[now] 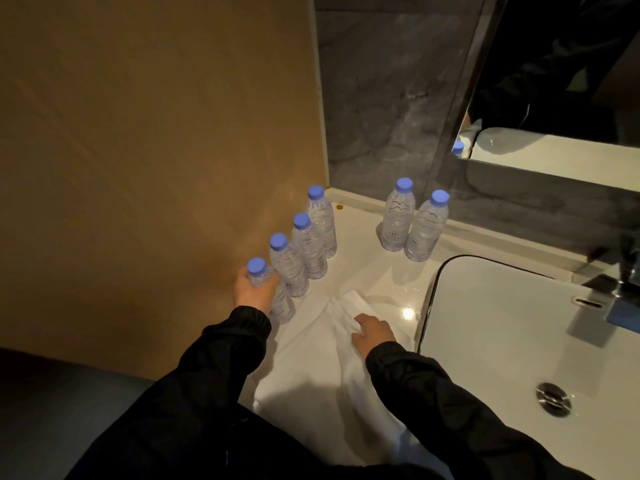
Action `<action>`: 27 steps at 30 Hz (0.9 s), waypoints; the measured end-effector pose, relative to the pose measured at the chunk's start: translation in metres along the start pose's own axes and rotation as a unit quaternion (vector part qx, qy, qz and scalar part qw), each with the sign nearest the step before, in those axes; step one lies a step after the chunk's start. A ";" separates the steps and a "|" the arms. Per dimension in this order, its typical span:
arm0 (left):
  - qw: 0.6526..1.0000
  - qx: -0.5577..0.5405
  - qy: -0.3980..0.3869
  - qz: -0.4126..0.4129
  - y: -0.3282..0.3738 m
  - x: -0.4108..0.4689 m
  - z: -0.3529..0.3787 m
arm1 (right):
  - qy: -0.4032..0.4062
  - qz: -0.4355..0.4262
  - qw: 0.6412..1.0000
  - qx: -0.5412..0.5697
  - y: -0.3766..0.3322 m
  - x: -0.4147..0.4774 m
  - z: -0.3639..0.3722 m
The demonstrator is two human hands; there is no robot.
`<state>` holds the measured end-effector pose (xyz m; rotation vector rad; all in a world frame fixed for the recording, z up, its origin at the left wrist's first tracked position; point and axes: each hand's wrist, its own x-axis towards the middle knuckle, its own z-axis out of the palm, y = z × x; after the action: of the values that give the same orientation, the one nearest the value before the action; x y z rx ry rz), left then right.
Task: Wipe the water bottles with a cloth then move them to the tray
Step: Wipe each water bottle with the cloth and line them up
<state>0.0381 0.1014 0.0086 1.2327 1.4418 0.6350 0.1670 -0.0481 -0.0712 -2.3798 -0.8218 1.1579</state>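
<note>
Several clear water bottles with blue caps stand on a white counter (360, 271). A row of them runs along the tan wall on the left. My left hand (254, 289) grips the nearest bottle (282, 308) of that row just below its cap. Two more bottles (396, 218) (426, 230) stand together near the back wall. A white cloth (318, 362) lies spread on the counter in front of me. My right hand (372, 334) rests on the cloth with its fingers loosely bent. No tray is in view.
A white sink basin (502, 323) with a metal drain (553, 398) takes up the right side, with a chrome tap (609, 292) behind it. A mirror (554, 98) hangs above. The tan wall (138, 150) closes off the left.
</note>
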 end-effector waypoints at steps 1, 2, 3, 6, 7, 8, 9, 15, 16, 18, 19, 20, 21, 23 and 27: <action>1.000 0.004 0.008 0.016 0.001 -0.006 -0.002 | 0.002 -0.002 1.000 -0.002 -0.001 0.000 0.000; 0.999 0.017 0.024 0.040 0.003 -0.012 -0.003 | 0.005 -0.006 1.000 -0.002 -0.001 0.000 0.000; 0.996 0.039 0.044 0.071 0.006 -0.019 -0.004 | 0.006 -0.009 1.000 0.000 -0.002 0.000 0.000; 0.974 0.087 0.081 0.193 0.015 -0.034 0.001 | 0.005 -0.010 1.000 0.002 -0.001 0.002 -0.002; 0.963 0.089 0.087 0.240 0.018 -0.037 0.004 | 0.003 -0.013 1.000 -0.001 -0.001 0.002 -0.004; 0.949 0.088 0.091 0.288 0.020 -0.039 0.009 | 0.002 -0.016 1.000 -0.004 0.000 0.002 -0.005; 0.935 0.090 0.090 0.332 0.022 -0.040 0.014 | 0.001 -0.019 1.000 -0.008 0.001 0.003 -0.006; 0.924 0.108 -0.115 0.349 0.040 -0.035 0.078 | -0.015 -0.033 0.998 -0.047 0.004 0.009 -0.010; 0.912 0.160 -0.168 0.337 0.045 -0.028 0.091 | -0.020 -0.037 0.998 -0.052 0.004 0.010 -0.010; 0.884 0.259 -0.240 0.307 0.055 -0.015 0.119 | -0.025 -0.045 0.997 -0.053 0.004 0.011 -0.011; 0.880 0.281 -0.258 0.281 0.062 -0.009 0.131 | -0.030 -0.047 0.997 -0.053 0.005 0.013 -0.011; 0.883 0.287 -0.270 0.255 0.069 -0.003 0.142 | -0.038 -0.049 0.996 -0.055 0.005 0.013 -0.012; 0.888 0.281 -0.277 0.236 0.076 0.004 0.154 | -0.049 -0.050 0.996 -0.060 0.005 0.014 -0.013; 0.888 0.286 -0.278 0.230 0.087 0.019 0.175 | -0.059 -0.051 0.994 -0.075 0.006 0.016 -0.013; 0.873 0.316 -0.265 0.258 0.102 0.038 0.211 | -0.038 -0.054 0.995 -0.076 0.004 0.022 -0.012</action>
<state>0.2742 0.1189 0.0263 2.1536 0.8526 0.1101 0.1889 -0.0381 -0.0794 -2.3888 -1.0858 1.1877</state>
